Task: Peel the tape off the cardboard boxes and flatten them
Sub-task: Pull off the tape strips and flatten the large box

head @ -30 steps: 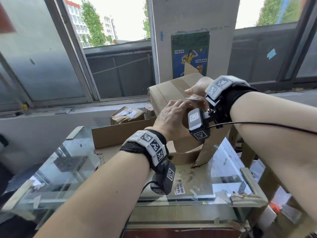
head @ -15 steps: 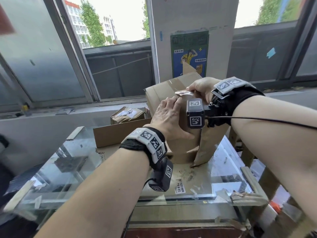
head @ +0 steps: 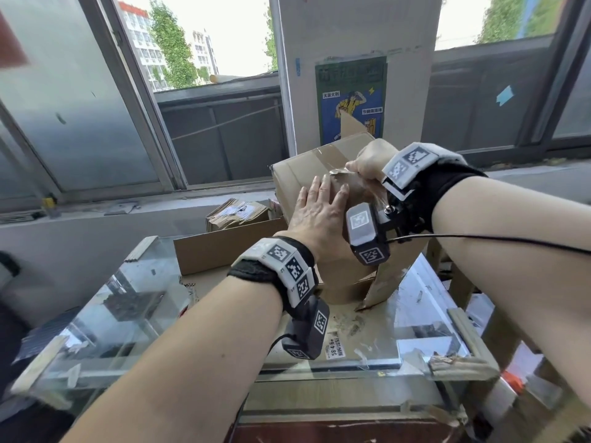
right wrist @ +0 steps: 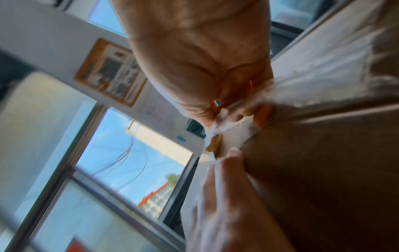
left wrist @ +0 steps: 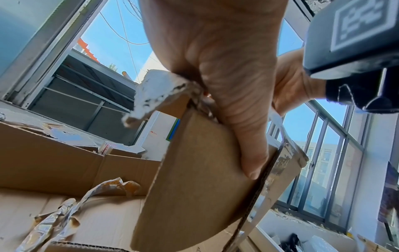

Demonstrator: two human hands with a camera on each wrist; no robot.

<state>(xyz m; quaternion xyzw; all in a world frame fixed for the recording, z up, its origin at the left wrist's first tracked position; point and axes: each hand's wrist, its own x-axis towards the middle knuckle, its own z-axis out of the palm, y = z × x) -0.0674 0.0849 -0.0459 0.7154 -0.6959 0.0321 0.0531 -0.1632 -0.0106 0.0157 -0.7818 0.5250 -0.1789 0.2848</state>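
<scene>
Large window panes with grey frames are seen beyond the hands, with a white pillar carrying a blue and green poster (head: 351, 100) straight behind the box being worked. Below the hands, a glass worktop (head: 134, 302) with wooden edging is covered in part by flattened cardboard (head: 361, 327), on which torn paper scraps and a small printed label lie. To the left of the hands, an open cardboard flap (head: 224, 247) stands on edge, and behind it a taped brown parcel (head: 238, 214) is seen near the window sill. Crumpled strips of removed tape (left wrist: 64, 211) lie on the flat cardboard beneath the left wrist. The cardboard box (head: 307, 174) is held up off the worktop between the two hands, tilted, its long axis running from the lower right up toward the far left, its loose bottom flaps hanging down to the cardboard below. The left hand (head: 319, 212) is laid flat against the near face of the box, fingers straight and pressing. The right hand (head: 371, 161) is clenched at the box's top edge, a strip of clear tape (head: 339, 172) pinched between thumb and fingers and lifted partly away from the cardboard, just beyond the left fingertips.
</scene>
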